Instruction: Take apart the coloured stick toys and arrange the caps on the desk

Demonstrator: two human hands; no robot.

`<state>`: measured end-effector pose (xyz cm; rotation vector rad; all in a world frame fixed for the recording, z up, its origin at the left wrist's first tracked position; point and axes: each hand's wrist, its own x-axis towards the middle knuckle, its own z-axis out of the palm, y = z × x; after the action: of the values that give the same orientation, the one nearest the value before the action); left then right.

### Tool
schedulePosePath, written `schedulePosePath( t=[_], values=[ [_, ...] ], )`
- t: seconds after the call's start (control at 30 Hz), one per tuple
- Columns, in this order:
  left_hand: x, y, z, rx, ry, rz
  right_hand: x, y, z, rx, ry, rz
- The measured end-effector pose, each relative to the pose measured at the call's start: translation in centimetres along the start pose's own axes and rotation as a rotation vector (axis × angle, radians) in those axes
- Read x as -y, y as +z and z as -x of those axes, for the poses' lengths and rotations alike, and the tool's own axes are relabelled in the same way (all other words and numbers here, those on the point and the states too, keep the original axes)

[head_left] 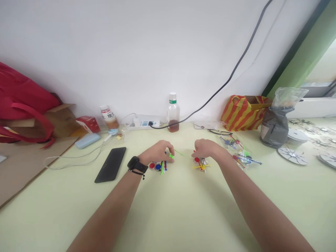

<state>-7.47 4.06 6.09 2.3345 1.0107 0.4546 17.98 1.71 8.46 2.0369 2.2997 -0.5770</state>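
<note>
Left hand [157,151] pinches green stick [172,156] at fingertips; right hand [206,148] curled over toy pile [201,164], grip unclear.

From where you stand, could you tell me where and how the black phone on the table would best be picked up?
Probably by its two long edges near the middle, from above. The black phone lies flat on the table, slanted, with bare surface along both sides. Its near end points toward the left hand, which is pinching a small green piece, so that side seems the shorter approach.
</note>
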Motion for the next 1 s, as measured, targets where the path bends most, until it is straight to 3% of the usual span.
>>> schedulePosePath(
  t=[0.23,0.43,0.53,0.7,0.87,1.0],
  values=[
    [-0.3,-0.9,0.1,-0.070,-0.040,-0.012,0.6,0.5,0.2,0.049,-0.005,0.030],
    [-2.3,-1.7,-0.1,-0.237,0.035,0.015,0.4,-0.5,-0.1,-0.107,-0.059,-0.072],
    [-3.9,-1.9,0.0,-0.276,0.065,0.103,0.8,-0.8,-0.1,-0.193,-0.131,-0.316],
    [-6.3,-1.7,0.2,-0.244,0.134,0.320,2.4,-1.0,0.6,-0.079,-0.341,-0.922],
    [-6.7,-1.6,0.2,-0.295,0.133,0.367,3.0,-1.1,0.8,-0.012,-0.381,-1.110],
    [-6.2,-1.5,0.0,-0.305,0.147,0.286,3.0,-0.7,0.7,0.008,-0.462,-1.102]
  ],
)
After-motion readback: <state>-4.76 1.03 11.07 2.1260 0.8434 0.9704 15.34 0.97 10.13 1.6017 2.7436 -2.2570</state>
